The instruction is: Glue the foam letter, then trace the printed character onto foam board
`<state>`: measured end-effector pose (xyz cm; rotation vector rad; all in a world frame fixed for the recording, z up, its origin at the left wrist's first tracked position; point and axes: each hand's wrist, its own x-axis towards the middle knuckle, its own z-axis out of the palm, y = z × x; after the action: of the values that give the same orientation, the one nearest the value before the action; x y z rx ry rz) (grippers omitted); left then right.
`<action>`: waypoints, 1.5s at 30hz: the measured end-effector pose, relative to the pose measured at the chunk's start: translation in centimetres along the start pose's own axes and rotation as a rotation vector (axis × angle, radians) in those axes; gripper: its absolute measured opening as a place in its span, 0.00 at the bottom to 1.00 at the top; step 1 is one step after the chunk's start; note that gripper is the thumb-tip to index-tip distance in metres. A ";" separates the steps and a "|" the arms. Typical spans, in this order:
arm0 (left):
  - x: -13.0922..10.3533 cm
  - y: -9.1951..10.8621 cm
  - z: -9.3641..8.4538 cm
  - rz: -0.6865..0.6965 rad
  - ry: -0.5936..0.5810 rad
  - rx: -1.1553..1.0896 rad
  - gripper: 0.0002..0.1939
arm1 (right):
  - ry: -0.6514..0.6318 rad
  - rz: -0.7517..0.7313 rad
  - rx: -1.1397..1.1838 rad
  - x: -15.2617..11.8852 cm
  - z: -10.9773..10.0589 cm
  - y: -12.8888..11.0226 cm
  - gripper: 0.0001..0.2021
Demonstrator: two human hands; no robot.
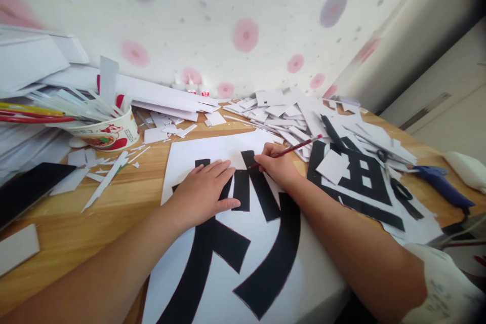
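Note:
On the wooden table lies a large white board with black cut-out strokes on it. My left hand rests flat on the board's upper left part, fingers spread over some black pieces. In my right hand is a dark red pencil, its tip against the top of a slanted black strip. A shorter black strip sits between the two hands.
A paper bowl full of white strips stands at the left, near a black flat object. White scraps pile up at the back. At the right are another black cut-out character, scissors and a blue glue gun.

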<state>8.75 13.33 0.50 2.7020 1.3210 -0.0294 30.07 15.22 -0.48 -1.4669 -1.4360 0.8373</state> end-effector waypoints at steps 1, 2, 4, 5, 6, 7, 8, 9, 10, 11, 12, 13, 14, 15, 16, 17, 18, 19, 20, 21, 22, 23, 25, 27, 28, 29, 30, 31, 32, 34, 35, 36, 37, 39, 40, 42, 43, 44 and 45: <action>0.0 0.1 -0.1 -0.003 0.000 -0.001 0.36 | 0.013 0.022 0.066 0.1 0.0 0.3 0.13; -0.1 0.1 -0.1 -0.003 0.002 -0.002 0.36 | 0.029 0.044 0.125 0.2 0.1 0.6 0.13; -0.1 0.1 -0.1 0.002 0.009 -0.007 0.36 | 0.046 0.073 0.187 0.3 0.2 1.0 0.13; -0.1 0.1 -0.1 0.008 0.009 -0.011 0.36 | 0.047 0.076 0.191 0.3 0.2 1.2 0.13; -0.2 0.0 -0.1 0.012 0.005 -0.016 0.36 | 0.048 0.073 0.190 0.4 0.3 1.2 0.13; -0.2 0.0 -0.1 0.013 0.001 -0.019 0.37 | 0.046 0.069 0.188 0.4 0.3 1.2 0.13; -0.2 0.0 -0.1 0.011 -0.003 -0.021 0.37 | 0.042 0.066 0.188 0.4 0.3 1.2 0.13; -0.2 0.0 -0.1 0.005 -0.007 -0.019 0.37 | 0.041 0.063 0.188 0.4 0.3 1.1 0.14; -0.2 0.0 -0.2 -0.001 -0.010 -0.017 0.37 | 0.041 0.058 0.189 0.4 0.3 1.1 0.13; -0.2 0.0 -0.2 -0.006 -0.012 -0.014 0.37 | 0.038 0.053 0.192 0.4 0.3 1.0 0.13; -0.2 0.1 -0.3 -0.009 -0.015 -0.012 0.36 | 0.035 0.048 0.194 0.4 0.3 1.0 0.14; -0.2 0.2 -0.4 -0.008 -0.019 -0.012 0.36 | 0.032 0.045 0.193 0.4 0.3 1.0 0.14; -0.2 0.2 -0.5 -0.006 -0.022 -0.015 0.36 | 0.028 0.039 0.187 0.3 0.3 1.0 0.14; -0.2 0.3 -0.5 -0.004 -0.024 -0.020 0.35 | 0.020 0.032 0.175 0.3 0.2 1.1 0.14; -0.2 0.3 -0.6 -0.004 -0.023 -0.026 0.35 | 0.014 0.024 0.158 0.3 0.2 1.1 0.14; -0.2 0.3 -0.6 -0.005 -0.021 -0.033 0.35 | 0.010 0.015 0.139 0.3 0.2 1.1 0.14; -0.2 0.3 -0.6 -0.005 -0.019 -0.039 0.34 | 0.006 0.005 0.121 0.2 0.2 1.1 0.14; -0.2 0.2 -0.6 -0.003 -0.020 -0.045 0.34 | 0.003 -0.005 0.109 0.2 0.2 1.1 0.14; -0.3 0.2 -0.6 0.000 -0.022 -0.049 0.33 | -0.001 -0.012 0.102 0.2 0.2 1.1 0.14; -0.3 0.2 -0.5 0.007 -0.028 -0.053 0.33 | -0.008 -0.015 0.096 0.2 0.2 1.0 0.14; -0.3 0.1 -0.5 0.015 -0.036 -0.057 0.33 | -0.017 -0.016 0.094 0.2 0.2 1.0 0.14; -0.3 0.1 -0.4 0.024 -0.046 -0.060 0.32 | -0.026 -0.015 0.097 0.1 0.2 0.9 0.14; -0.3 0.2 -0.5 0.043 -0.075 -0.062 0.32 | -0.037 -0.015 0.119 0.1 0.2 0.9 0.13; -0.3 0.3 -0.7 0.072 -0.101 -0.054 0.32 | -0.038 -0.020 0.154 0.1 0.2 0.9 0.13; -0.3 0.4 -0.8 0.089 -0.110 -0.047 0.32 | -0.037 -0.021 0.169 0.1 0.2 0.9 0.13; -0.3 0.5 -1.0 0.105 -0.114 -0.039 0.32 | -0.037 -0.021 0.179 0.1 0.2 1.0 0.13; -0.3 0.5 -1.1 0.121 -0.113 -0.030 0.32 | -0.036 -0.019 0.183 0.2 0.2 1.0 0.13; -0.3 0.6 -1.2 0.135 -0.109 -0.023 0.32 | -0.032 -0.015 0.180 0.2 0.2 1.1 0.13; -0.3 0.6 -1.2 0.149 -0.103 -0.017 0.32 | -0.029 -0.011 0.174 0.2 0.3 1.1 0.13; -0.4 0.7 -1.2 0.174 -0.086 -0.008 0.33 | -0.028 -0.010 0.166 0.2 0.4 1.2 0.12; -0.4 0.7 -1.1 0.185 -0.073 -0.004 0.34 | -0.027 -0.009 0.167 0.3 0.4 1.1 0.12; -0.4 0.8 -1.0 0.193 -0.060 0.002 0.34 | -0.028 -0.007 0.168 0.3 0.4 1.1 0.12; -0.5 0.9 -0.9 0.199 -0.044 0.010 0.34 | -0.028 -0.005 0.169 0.2 0.4 1.0 0.12; -0.7 1.1 -0.8 0.215 -0.006 0.033 0.32 | -0.027 0.000 0.168 0.1 0.3 0.7 0.12; -0.7 1.1 -0.7 0.226 0.016 0.043 0.31 | -0.029 0.001 0.167 0.1 0.2 0.5 0.12; -0.9 1.3 -0.5 0.262 0.075 0.040 0.29 | -0.037 -0.004 0.175 0.0 0.2 0.2 0.11; -1.0 1.3 -0.4 0.287 0.114 0.024 0.27 | -0.039 -0.005 0.183 0.0 0.2 0.1 0.11; -1.1 1.4 -0.2 0.315 0.153 0.004 0.25 | -0.040 -0.005 0.191 0.0 0.2 0.0 0.11; -1.1 1.4 0.0 0.342 0.185 -0.016 0.23 | -0.038 -0.004 0.198 0.0 0.2 0.0 0.11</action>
<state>9.18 11.56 0.79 2.9348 0.8727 0.2701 29.88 15.25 -0.56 -1.3048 -1.3417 0.9806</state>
